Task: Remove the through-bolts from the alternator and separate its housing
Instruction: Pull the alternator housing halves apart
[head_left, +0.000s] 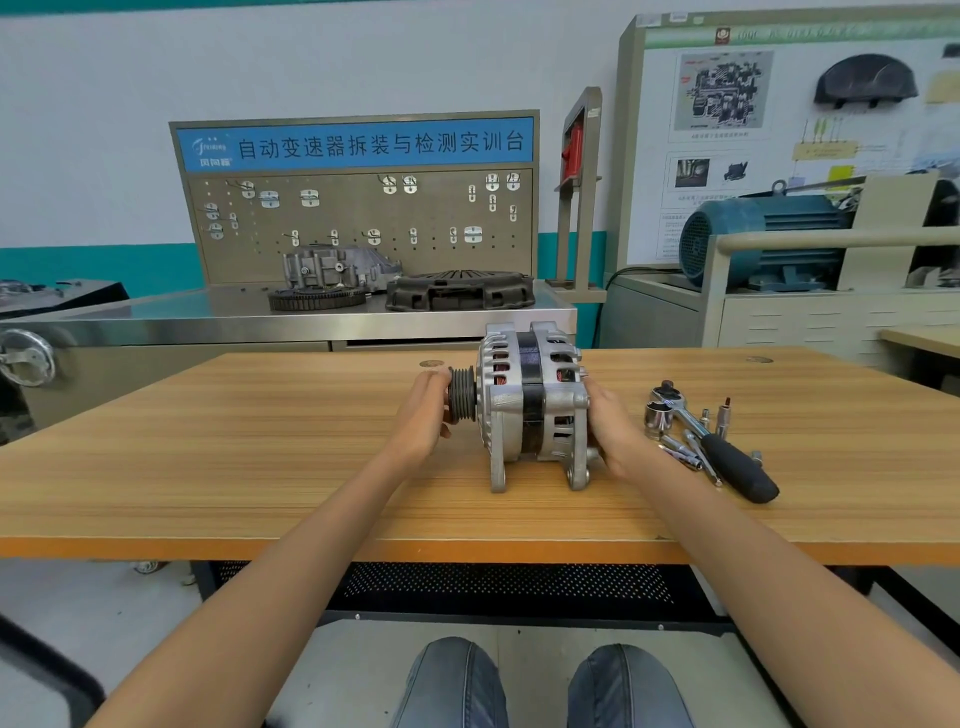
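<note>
I see the wooden worktop (260, 467) with the alternator (530, 405) standing mid-surface between my hands. My left hand (423, 415) curls around its black pulley (462, 395); my right hand (610, 426) clasps the rear housing end. Right of that lie a ratchet (727, 452), a socket (657, 418) and several bolts (680, 449).

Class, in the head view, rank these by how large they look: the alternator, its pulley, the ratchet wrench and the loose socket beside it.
1. alternator
2. ratchet wrench
3. pulley
4. loose socket
All lie at similar distance, so the order holds.
</note>
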